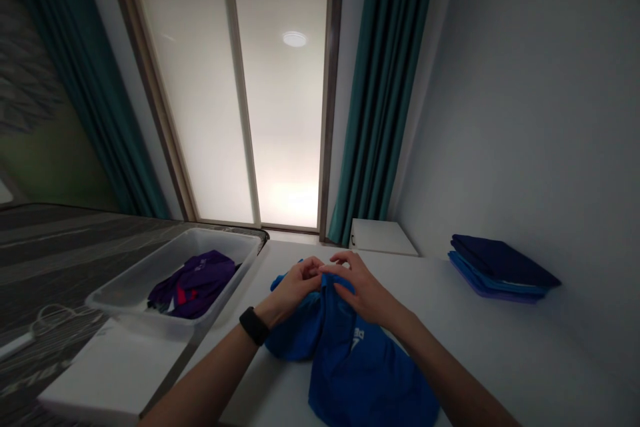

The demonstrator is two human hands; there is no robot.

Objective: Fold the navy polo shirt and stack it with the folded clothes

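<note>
While the blue garment [370,373] lies gathered on the counter [445,300], we see the left hand [295,283] and the right hand [363,287] at its raised far part, both holding the cloth between close fingers; to the left of the garment we find a plastic bin [150,323] with purple clothing [207,280] inside; to the garment's right is a folded stack [500,267], of which the top piece is dark navy.

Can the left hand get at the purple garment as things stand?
Likely yes: the purple garment lies in an open-topped plastic bin to the left, though the bin's wall stands between and the left hand is busy with the blue garment.
</note>
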